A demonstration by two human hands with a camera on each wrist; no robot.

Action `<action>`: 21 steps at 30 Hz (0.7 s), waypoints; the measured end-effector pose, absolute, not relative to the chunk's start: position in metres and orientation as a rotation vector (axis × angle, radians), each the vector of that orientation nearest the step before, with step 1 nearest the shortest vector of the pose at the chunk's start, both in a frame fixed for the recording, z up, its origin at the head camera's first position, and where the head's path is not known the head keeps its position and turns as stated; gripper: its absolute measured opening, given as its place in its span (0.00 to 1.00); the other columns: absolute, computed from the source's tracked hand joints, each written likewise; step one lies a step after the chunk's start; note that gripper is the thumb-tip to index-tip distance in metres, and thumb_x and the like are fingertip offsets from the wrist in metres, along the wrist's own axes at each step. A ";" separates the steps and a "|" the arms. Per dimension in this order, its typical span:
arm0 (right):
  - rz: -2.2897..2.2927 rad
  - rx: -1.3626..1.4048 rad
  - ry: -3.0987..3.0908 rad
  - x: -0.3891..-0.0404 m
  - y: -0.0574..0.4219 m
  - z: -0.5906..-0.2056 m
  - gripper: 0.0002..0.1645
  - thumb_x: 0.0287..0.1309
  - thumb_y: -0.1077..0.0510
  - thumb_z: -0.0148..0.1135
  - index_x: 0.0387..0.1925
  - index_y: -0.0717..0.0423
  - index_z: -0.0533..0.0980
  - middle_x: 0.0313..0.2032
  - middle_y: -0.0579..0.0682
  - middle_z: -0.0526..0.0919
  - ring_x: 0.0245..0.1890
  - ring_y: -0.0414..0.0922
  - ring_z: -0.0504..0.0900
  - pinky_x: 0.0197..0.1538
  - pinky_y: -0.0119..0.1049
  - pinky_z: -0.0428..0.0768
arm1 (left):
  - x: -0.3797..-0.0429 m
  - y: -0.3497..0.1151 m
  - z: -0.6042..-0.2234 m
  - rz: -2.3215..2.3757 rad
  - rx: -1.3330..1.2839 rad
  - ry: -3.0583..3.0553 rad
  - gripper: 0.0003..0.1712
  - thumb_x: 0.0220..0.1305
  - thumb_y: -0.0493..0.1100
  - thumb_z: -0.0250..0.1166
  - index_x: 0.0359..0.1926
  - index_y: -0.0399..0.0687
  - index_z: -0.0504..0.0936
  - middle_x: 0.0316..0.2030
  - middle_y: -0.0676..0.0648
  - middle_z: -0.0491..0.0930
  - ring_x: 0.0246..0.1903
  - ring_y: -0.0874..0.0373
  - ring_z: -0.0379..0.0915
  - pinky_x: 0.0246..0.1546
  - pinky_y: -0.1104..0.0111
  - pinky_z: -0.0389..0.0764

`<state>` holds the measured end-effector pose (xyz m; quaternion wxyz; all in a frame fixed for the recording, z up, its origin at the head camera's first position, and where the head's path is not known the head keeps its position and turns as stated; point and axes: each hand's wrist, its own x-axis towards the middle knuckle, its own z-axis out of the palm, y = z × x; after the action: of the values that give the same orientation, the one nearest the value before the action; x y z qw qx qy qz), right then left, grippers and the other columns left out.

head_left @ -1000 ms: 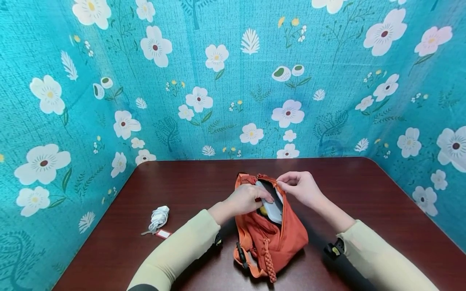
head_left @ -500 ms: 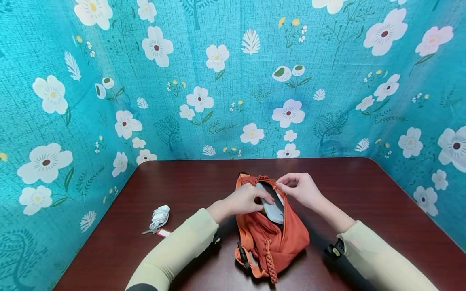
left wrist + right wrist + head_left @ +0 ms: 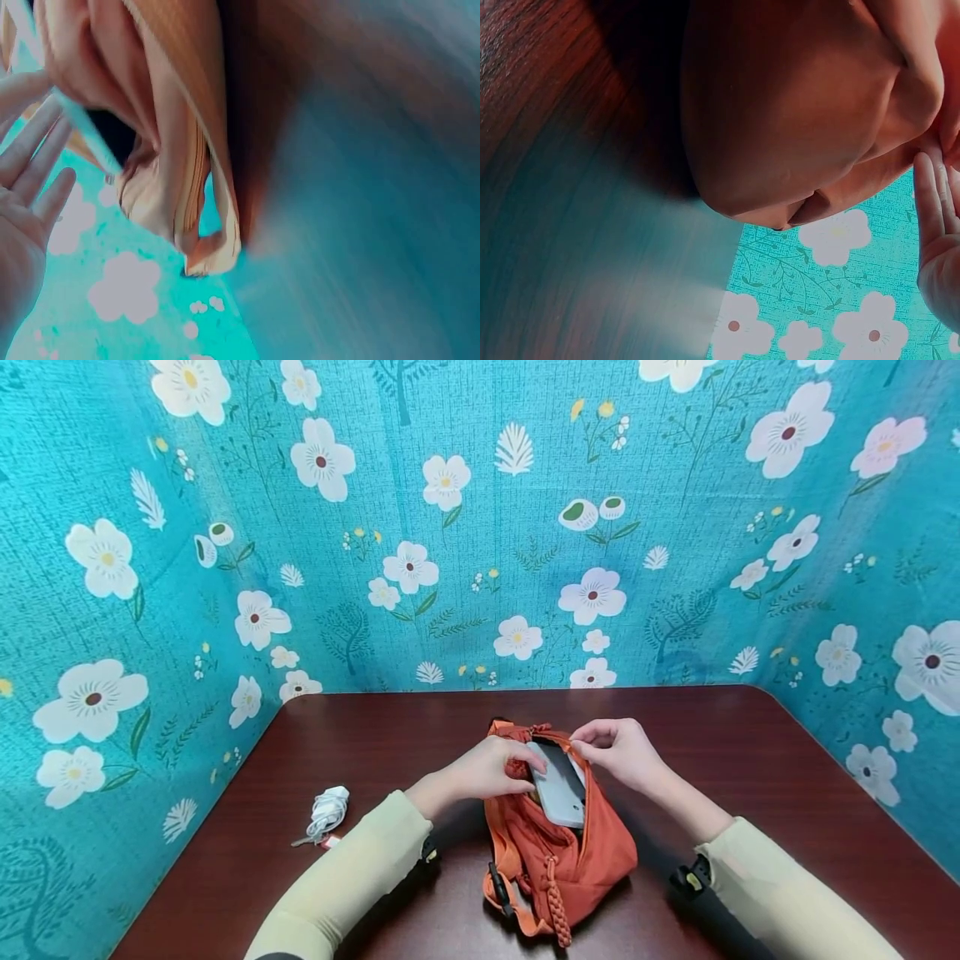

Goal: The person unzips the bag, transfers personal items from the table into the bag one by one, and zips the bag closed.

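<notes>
An orange fabric bag (image 3: 606, 843) stands on the table with its zipped top open. Inside the opening leans a pale grey smartphone (image 3: 561, 792), a small dark spot near its lower end. My left hand (image 3: 491, 768) is at the phone's left edge, fingertips over it; in the left wrist view its fingers (image 3: 34, 161) look straight and spread. With thumb and fingertips my right hand (image 3: 618, 750) pinches the right rim of the bag's opening. Part of this right hand (image 3: 939, 232) shows beside the bag (image 3: 795, 112) in the right wrist view.
A white charger with a coiled cable (image 3: 328, 810) lies on the left of the dark wooden table (image 3: 397, 727). Beside it, a key with a red tag (image 3: 328, 841) is partly covered by the left sleeve. Flowered teal cloth (image 3: 465, 568) surrounds the table.
The left hand has drawn back to the left, so more of the phone's face shows. The phone has shifted slightly downward in view. The right hand keeps its pinch on the rim.
</notes>
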<state>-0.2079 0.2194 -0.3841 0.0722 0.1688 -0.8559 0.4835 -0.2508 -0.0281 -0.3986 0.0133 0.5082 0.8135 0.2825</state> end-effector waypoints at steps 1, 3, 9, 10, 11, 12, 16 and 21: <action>1.454 0.506 -2.574 -0.208 0.219 -0.384 0.05 0.59 0.63 0.66 0.36 0.61 0.83 0.27 0.48 0.85 0.26 0.42 0.82 0.29 0.34 0.79 | -0.251 -0.031 -0.399 0.905 1.564 2.557 0.11 0.58 0.40 0.72 0.43 0.49 0.86 0.42 0.54 0.83 0.44 0.64 0.77 0.48 0.66 0.77; 1.456 0.502 -2.577 -0.208 0.218 -0.384 0.05 0.59 0.63 0.66 0.36 0.61 0.83 0.27 0.48 0.85 0.26 0.42 0.82 0.29 0.35 0.79 | -0.252 -0.036 -0.400 0.953 1.494 2.608 0.08 0.58 0.42 0.72 0.40 0.50 0.86 0.38 0.56 0.83 0.40 0.61 0.77 0.46 0.66 0.77; 1.445 0.499 -2.582 -0.208 0.218 -0.385 0.05 0.59 0.63 0.66 0.36 0.61 0.83 0.26 0.49 0.84 0.24 0.42 0.81 0.28 0.39 0.79 | -0.251 -0.042 -0.410 0.972 1.307 2.729 0.07 0.58 0.50 0.72 0.29 0.56 0.84 0.26 0.64 0.78 0.28 0.60 0.74 0.34 0.71 0.74; 1.442 0.499 -2.581 -0.208 0.218 -0.385 0.05 0.59 0.63 0.66 0.35 0.61 0.83 0.26 0.48 0.84 0.24 0.42 0.81 0.28 0.38 0.79 | -0.250 -0.042 -0.412 0.958 1.294 2.740 0.08 0.58 0.51 0.71 0.28 0.56 0.84 0.25 0.64 0.78 0.27 0.62 0.74 0.33 0.72 0.74; 1.440 0.499 -2.581 -0.208 0.218 -0.385 0.04 0.59 0.63 0.66 0.35 0.61 0.83 0.26 0.48 0.84 0.24 0.42 0.81 0.27 0.37 0.79 | -0.249 -0.041 -0.413 0.953 1.280 2.745 0.09 0.58 0.52 0.71 0.28 0.56 0.84 0.24 0.65 0.78 0.27 0.62 0.74 0.33 0.73 0.73; 1.439 0.498 -2.580 -0.207 0.218 -0.385 0.04 0.59 0.63 0.66 0.35 0.61 0.83 0.26 0.48 0.84 0.24 0.42 0.81 0.27 0.37 0.78 | -0.249 -0.041 -0.414 0.954 1.270 2.745 0.09 0.58 0.53 0.72 0.28 0.56 0.84 0.24 0.64 0.78 0.27 0.62 0.74 0.33 0.74 0.73; 1.443 0.507 -2.575 -0.207 0.218 -0.385 0.04 0.59 0.63 0.66 0.35 0.61 0.83 0.26 0.48 0.84 0.24 0.43 0.81 0.26 0.36 0.78 | -0.245 -0.039 -0.415 0.968 1.224 2.705 0.09 0.56 0.52 0.73 0.28 0.55 0.85 0.24 0.64 0.79 0.27 0.64 0.76 0.31 0.75 0.75; 1.436 0.498 -2.583 -0.207 0.219 -0.385 0.04 0.58 0.63 0.67 0.35 0.61 0.83 0.26 0.49 0.84 0.24 0.43 0.81 0.26 0.37 0.78 | -0.241 -0.038 -0.415 0.968 1.163 2.638 0.08 0.53 0.49 0.76 0.29 0.54 0.85 0.22 0.64 0.79 0.25 0.70 0.75 0.29 0.75 0.76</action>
<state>-0.2066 0.2189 -0.3847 0.0722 0.1657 -0.8596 0.4780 -0.2411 -0.0375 -0.4150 0.0503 0.3819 0.8663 0.3179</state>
